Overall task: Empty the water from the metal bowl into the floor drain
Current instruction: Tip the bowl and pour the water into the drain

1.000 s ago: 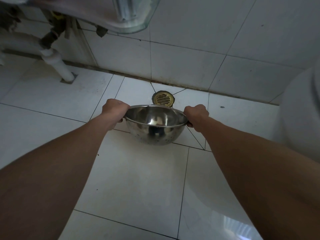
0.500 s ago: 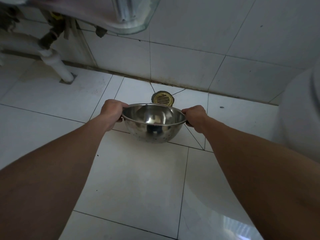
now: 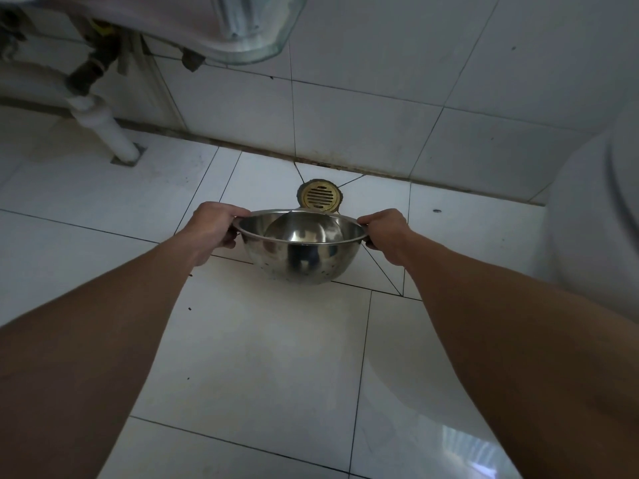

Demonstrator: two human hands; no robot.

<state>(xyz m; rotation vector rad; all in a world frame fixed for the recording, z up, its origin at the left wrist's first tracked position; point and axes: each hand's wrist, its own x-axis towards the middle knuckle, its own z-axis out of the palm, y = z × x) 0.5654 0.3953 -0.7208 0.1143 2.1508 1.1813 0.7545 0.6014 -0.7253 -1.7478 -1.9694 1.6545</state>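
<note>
I hold a shiny metal bowl [image 3: 300, 252] above the white tiled floor, with both arms stretched out. My left hand [image 3: 217, 227] grips the bowl's left rim and my right hand [image 3: 383, 232] grips its right rim. The bowl is roughly level, tipped slightly away from me, and its inside shows reflections; I cannot tell how much water is in it. The round brass floor drain [image 3: 319, 196] with a slotted grate lies just beyond the bowl's far rim, close to the wall.
A white waste pipe [image 3: 103, 127] runs down into the floor at the back left, under a glass basin [image 3: 249, 36]. A white rounded fixture [image 3: 601, 223] stands at the right. The tiled wall [image 3: 363, 108] rises right behind the drain.
The bowl and both hands have shifted slightly forward toward the drain, and the rim now sits a little flatter in view. The grip is unchanged.
</note>
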